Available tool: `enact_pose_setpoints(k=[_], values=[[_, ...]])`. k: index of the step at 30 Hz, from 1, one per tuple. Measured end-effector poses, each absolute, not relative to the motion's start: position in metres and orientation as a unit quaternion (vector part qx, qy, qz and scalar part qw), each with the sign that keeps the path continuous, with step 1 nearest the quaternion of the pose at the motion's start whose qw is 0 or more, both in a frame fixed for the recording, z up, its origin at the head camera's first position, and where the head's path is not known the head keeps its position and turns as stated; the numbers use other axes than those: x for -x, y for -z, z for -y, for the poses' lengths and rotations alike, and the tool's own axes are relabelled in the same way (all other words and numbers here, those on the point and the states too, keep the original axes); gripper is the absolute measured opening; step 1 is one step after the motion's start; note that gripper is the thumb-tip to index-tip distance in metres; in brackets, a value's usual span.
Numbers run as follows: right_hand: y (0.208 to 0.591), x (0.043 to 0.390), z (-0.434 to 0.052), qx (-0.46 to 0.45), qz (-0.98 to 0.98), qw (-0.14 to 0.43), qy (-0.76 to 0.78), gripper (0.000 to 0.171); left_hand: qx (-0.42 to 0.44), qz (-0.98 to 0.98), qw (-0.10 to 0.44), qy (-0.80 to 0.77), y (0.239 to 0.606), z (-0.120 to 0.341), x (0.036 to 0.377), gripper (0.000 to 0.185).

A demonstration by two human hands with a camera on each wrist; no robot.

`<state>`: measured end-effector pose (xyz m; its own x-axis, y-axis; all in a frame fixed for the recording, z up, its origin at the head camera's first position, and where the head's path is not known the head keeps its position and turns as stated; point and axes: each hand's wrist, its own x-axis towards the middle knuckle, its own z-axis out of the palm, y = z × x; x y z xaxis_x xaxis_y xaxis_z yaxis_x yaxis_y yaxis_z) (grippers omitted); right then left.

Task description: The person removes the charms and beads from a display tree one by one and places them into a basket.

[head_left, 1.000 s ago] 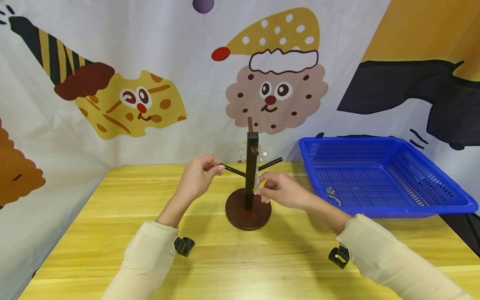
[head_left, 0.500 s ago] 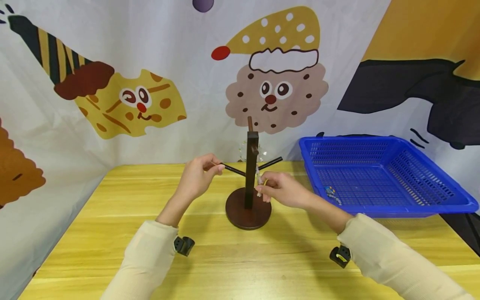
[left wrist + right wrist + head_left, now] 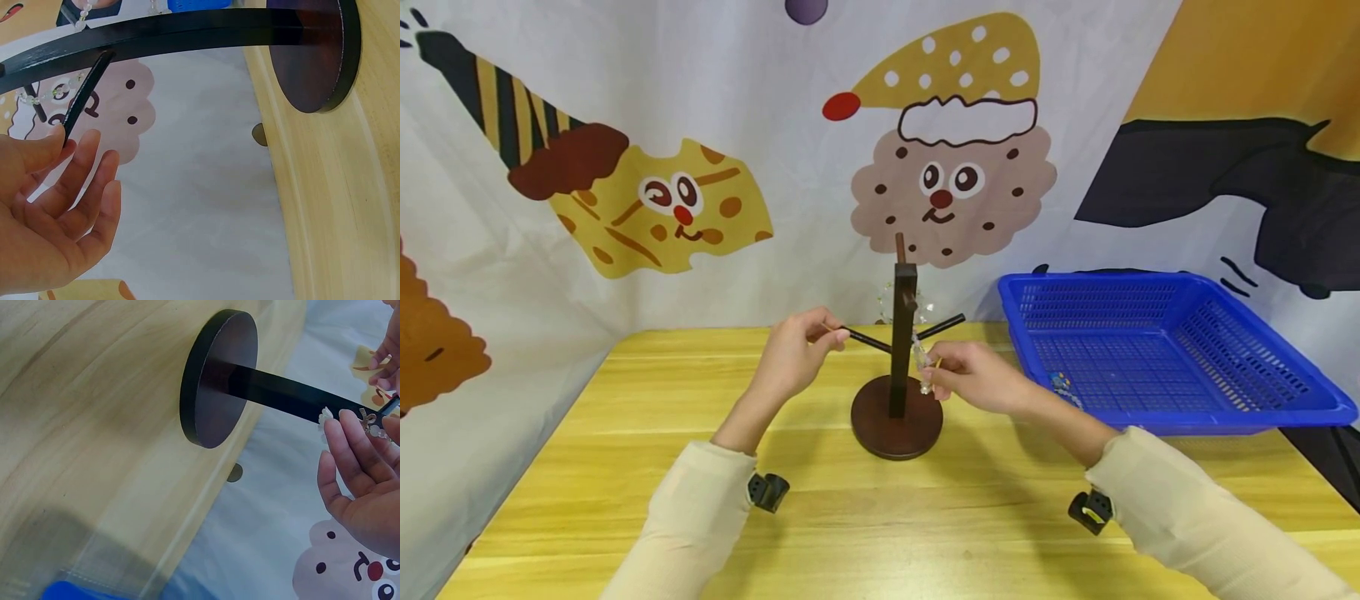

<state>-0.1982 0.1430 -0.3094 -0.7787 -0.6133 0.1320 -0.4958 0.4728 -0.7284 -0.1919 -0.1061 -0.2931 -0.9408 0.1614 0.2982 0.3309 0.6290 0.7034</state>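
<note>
A dark wooden peg stand (image 3: pixel 901 333) rises from a round base (image 3: pixel 897 427) at the middle of the yellow table. My left hand (image 3: pixel 829 333) pinches the tip of the stand's left peg (image 3: pixel 867 340); the left wrist view shows the thumb of that left hand (image 3: pixel 59 140) against the peg (image 3: pixel 84 100). My right hand (image 3: pixel 934 372) pinches a clear bead bracelet (image 3: pixel 922 367) close beside the post, under the right peg (image 3: pixel 942 327). In the right wrist view the bracelet (image 3: pixel 370 422) lies at the fingertips of the right hand (image 3: pixel 362 481), against the post (image 3: pixel 294 397).
A blue plastic basket (image 3: pixel 1157 292) stands at the right with a small beaded item (image 3: pixel 1062 384) inside. Another clear bead string (image 3: pixel 886 302) hangs behind the post's top. A cartoon-printed cloth backs the table (image 3: pixel 625 467).
My right hand has risen slightly and shifted right with the bracelet, still next to the post. My left hand has stayed on the left peg.
</note>
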Motion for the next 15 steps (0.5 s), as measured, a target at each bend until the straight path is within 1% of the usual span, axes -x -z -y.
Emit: enact_pose_setpoints(k=[10,15], values=[[0.301,0.196,-0.151,0.335,-0.860,0.059,0.380,0.008,0.136,0.896,0.101,0.410,0.293,0.106,0.192,0.011],[0.298,0.195,-0.154,0.326,-0.869,0.059,0.367,0.009,0.138,0.895,0.102,0.411,0.292,0.105,0.192,0.012]])
